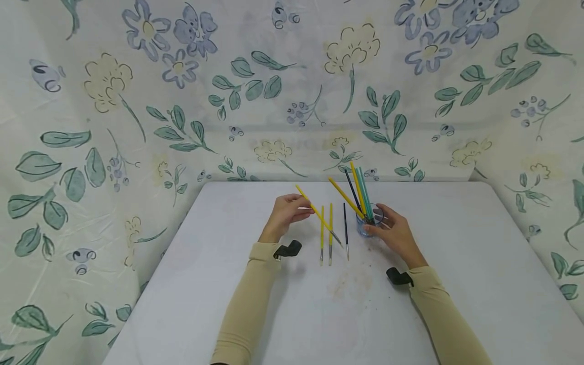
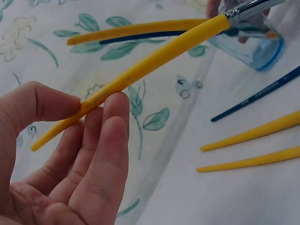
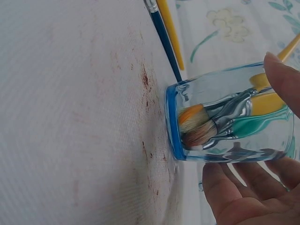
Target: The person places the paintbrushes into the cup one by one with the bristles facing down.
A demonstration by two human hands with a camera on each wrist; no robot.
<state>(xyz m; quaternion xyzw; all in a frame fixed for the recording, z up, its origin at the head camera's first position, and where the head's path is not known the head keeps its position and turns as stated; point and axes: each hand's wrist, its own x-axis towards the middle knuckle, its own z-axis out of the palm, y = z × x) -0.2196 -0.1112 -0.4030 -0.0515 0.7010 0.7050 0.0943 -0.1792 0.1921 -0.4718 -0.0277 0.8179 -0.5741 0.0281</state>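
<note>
A yellow paintbrush [image 2: 154, 61] is pinched by its handle between thumb and fingers of my left hand [image 1: 288, 213], its bristles pointing down toward the table. My right hand [image 1: 393, 230] grips a clear bluish glass [image 3: 220, 84] from the side. Inside that glass stand several paintbrushes, bristles down: yellow ones [image 1: 359, 187], green ones [image 1: 365, 195] and a dark blue one [image 1: 352, 190]. Between the hands, two yellow paintbrushes [image 1: 330, 228] and one dark blue paintbrush [image 1: 345, 228] lie side by side on the table, bristles toward me.
The white table [image 1: 191, 304] carries reddish-brown smudges and specks [image 3: 146, 79] near the glass. Behind it hangs a floral cloth [image 1: 274, 101], which also covers the sides. A dark wrist camera [image 1: 288, 249] sits on each beige sleeve.
</note>
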